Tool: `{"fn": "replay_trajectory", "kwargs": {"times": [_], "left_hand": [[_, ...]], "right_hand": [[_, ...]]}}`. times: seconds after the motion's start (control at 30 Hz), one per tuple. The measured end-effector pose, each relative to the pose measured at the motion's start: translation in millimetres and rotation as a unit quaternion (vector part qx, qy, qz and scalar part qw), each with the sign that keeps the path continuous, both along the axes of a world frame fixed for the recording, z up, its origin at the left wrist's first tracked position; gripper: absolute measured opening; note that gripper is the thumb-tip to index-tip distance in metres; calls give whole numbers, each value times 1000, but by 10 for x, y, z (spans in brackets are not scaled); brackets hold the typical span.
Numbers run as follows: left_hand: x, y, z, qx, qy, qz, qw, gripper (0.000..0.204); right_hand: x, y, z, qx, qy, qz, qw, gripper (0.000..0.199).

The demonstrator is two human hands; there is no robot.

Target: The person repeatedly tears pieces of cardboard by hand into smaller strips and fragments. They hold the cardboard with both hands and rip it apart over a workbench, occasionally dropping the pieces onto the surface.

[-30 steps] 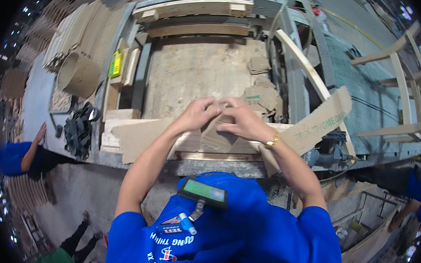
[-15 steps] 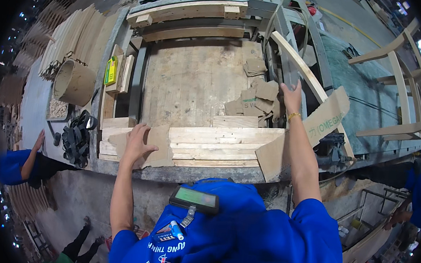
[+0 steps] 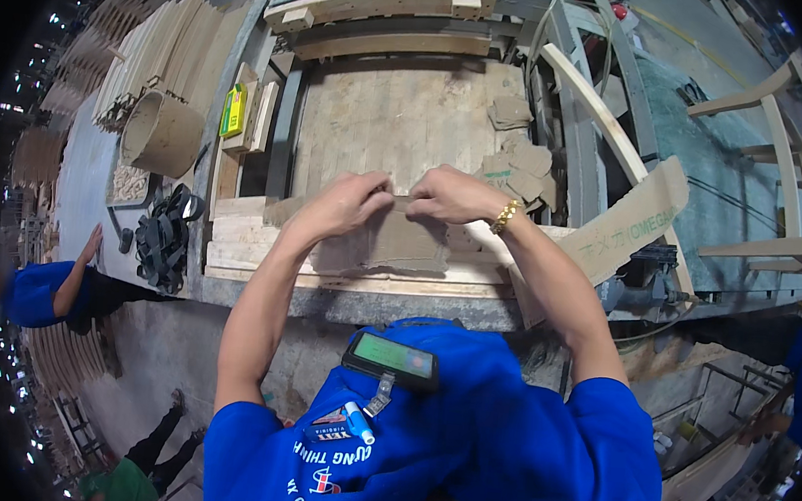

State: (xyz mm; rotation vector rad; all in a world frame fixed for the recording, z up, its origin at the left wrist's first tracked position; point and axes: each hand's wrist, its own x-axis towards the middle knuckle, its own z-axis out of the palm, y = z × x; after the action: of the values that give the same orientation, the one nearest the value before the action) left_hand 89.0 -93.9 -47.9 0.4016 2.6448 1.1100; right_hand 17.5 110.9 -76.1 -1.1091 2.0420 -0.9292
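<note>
A piece of brown cardboard (image 3: 408,243) hangs between my two hands over the front of the bench, its upper edge pinched from both sides. My left hand (image 3: 353,202) has its fingers closed at the top left of the piece. Opposite it, my right hand (image 3: 454,196), with a gold bracelet at the wrist, is closed on the top right. Beneath lie pale wooden boards (image 3: 250,250) along the front edge, partly covered by the cardboard and my arms. Several torn cardboard pieces (image 3: 521,161) are heaped beyond my right hand.
A long cardboard strip (image 3: 634,222) leans across a slanting wooden bar (image 3: 599,125) at right. On the left are a yellow-green box (image 3: 234,110), a round container (image 3: 160,135) and black straps (image 3: 167,237). A wooden chair frame (image 3: 774,176) stands far right; a co-worker's hand (image 3: 93,243) shows at left.
My right hand has come left from beside the heap, and my left hand has lifted off the boards. Both now pinch a cardboard piece between them. The view has shifted slightly.
</note>
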Motion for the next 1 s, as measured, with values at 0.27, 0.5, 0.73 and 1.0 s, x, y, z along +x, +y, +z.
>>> {"fn": "replay_trajectory", "kwargs": {"times": [0.27,0.5,0.73,1.0], "left_hand": [[-147,497,-93,-160,98,48,981,28],[-332,-632,-903,-232,-42,381,894,42],[1,-604,-758,-168,-80,264,946,45],[67,331,-122,194,-217,100,951,28]], "right_hand": [[27,71,-118,82,-119,28,989,36],[1010,152,621,39,195,103,975,14],[598,752,-311,-99,-262,-302,911,29],[412,640,-261,-109,-302,-219,921,32]]}}
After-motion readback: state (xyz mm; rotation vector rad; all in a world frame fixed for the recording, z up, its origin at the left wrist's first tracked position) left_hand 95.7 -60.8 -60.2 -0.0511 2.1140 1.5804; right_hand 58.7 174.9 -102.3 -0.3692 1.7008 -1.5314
